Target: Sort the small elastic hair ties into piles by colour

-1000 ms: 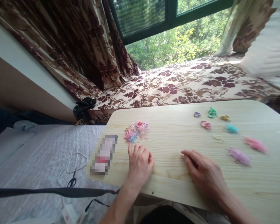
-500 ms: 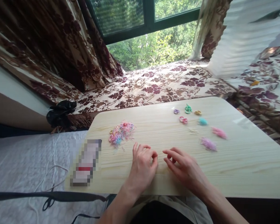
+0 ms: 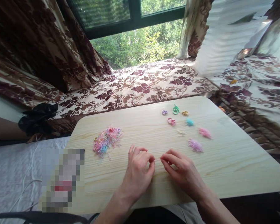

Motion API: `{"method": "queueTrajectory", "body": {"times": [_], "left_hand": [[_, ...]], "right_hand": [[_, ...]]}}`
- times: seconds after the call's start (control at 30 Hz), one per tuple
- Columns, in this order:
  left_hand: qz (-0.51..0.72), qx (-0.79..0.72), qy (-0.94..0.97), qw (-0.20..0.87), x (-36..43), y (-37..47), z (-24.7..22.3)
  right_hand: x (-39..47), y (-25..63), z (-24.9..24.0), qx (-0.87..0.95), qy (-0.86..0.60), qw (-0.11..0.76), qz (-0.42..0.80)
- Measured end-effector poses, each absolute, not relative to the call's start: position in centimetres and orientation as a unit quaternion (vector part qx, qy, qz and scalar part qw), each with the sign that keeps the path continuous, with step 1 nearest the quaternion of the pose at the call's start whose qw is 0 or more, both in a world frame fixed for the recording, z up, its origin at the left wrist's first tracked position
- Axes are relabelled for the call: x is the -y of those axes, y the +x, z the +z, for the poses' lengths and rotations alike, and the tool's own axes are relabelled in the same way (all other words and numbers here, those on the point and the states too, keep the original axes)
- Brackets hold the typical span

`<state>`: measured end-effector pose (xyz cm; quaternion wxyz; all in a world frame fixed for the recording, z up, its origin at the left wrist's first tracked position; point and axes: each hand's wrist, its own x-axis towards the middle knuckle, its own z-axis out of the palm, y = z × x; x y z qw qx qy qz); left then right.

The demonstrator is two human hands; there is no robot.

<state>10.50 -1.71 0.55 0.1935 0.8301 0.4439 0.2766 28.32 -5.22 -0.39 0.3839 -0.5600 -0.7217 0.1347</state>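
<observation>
Near the table's front edge, my left hand [image 3: 140, 169] has thumb and index finger pinched together, its other fingers loosely bent. Facing it, a small gap to the right, my right hand [image 3: 182, 168] also pinches with thumb and index finger. Whatever either pinch holds is too small to make out. A mixed heap of small coloured bands [image 3: 107, 140] lies beyond my left hand to the left. Beyond my right hand are sorted piles: purple [image 3: 195, 145], pink [image 3: 204, 133], light blue [image 3: 189, 122], white [image 3: 181, 133], red-pink [image 3: 171, 121], green [image 3: 175, 109], yellow [image 3: 184, 113] and violet [image 3: 164, 112].
The pale wooden table [image 3: 235, 161] has a blurred-out flat object [image 3: 65, 180] at its left edge. A black bag [image 3: 38, 119] lies farther left. Behind the table runs a flowered cloth ledge [image 3: 140, 84] below a window.
The view has swung, so the table and piles appear farther left. My right hand's thumb and index finger have closed together; my left hand remains pinched.
</observation>
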Motion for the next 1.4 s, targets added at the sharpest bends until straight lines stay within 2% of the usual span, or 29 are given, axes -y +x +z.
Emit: {"method": "queueTrajectory", "body": {"times": [0.2,0.37,0.6,0.87,1.2,1.4], "left_hand": [[0.257,-0.461,0.832,0.171,1.2,9.3,0.0],[0.244,-0.468,0.835,0.157,1.1,8.1,-0.6],[0.250,-0.462,0.836,0.158,1.1,7.7,-1.0],[0.244,-0.464,0.837,0.157,1.3,7.8,-0.6],[0.245,-0.462,0.838,0.155,1.5,7.7,-0.7],[0.243,-0.463,0.839,0.152,1.6,7.3,-0.9]], "right_hand": [[5.8,32.0,-0.6,0.673,-0.597,0.423,0.105],[6.5,33.6,-0.6,0.650,-0.628,0.418,0.092],[7.2,34.1,-0.6,0.667,-0.663,0.330,0.081],[7.8,34.7,-0.8,0.675,-0.685,0.268,0.058],[6.8,33.8,-0.8,0.696,-0.668,0.262,0.014],[7.3,36.5,0.5,0.655,-0.694,0.300,-0.006]]}}
